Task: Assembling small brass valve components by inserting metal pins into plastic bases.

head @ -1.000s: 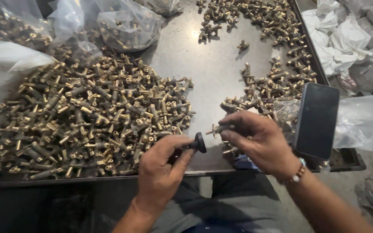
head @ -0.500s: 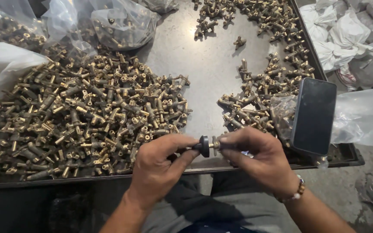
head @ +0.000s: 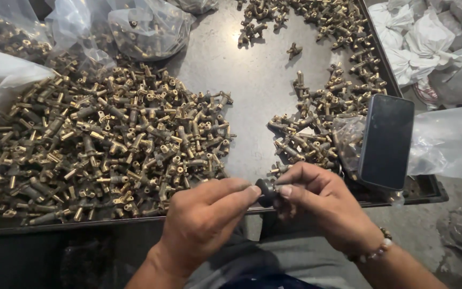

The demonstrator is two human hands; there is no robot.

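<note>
Over at nine o'clock sits the big heap of brass fittings, spread loose across the dark metal tray, within easy reach of the left side. Above it, around ten and eleven o'clock, clear plastic bags lie slumped with more brass pieces showing through.

Down at six o'clock, the left hand is curled, thumb and forefinger pinched on a small black round knob, held just above the tray's near edge. Meeting it from the other side, the right hand is closed too, fingertips nipped tight against the knob; what it pinches is mostly hidden behind the fingers, so I can't name it. A beaded bracelet rides that wrist. Both hands work close in, probably because the pieces are so small.

At two o'clock a thinner scatter of brass parts trails up the tray, kept apart from the big heap by a bare strip of metal. At three o'clock a dark phone leans upright on the tray's right rim, screen blank. Beyond it, crumpled pale bags pile up off the tray.
</note>
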